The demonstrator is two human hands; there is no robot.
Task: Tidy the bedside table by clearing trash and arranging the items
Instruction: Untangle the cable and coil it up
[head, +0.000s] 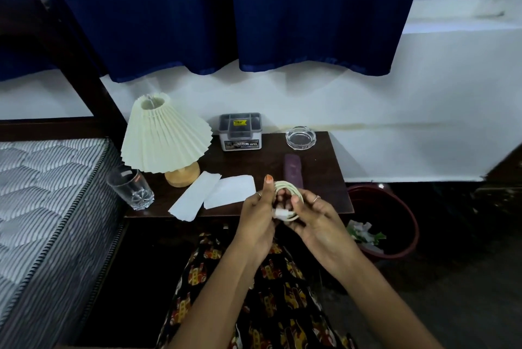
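A smooth white cable point(288, 196), wound into a round loop, sits between both hands: left hand point(258, 214) and right hand point(316, 220) pinch it.

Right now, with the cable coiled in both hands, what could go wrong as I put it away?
The coiled cable is held only loosely by the left hand and right hand; it may spring open on release. The drinking glass stands at the table's front left corner, so a reach toward the organizer box could knock it off. The paper slips overhang the front edge and may slide.
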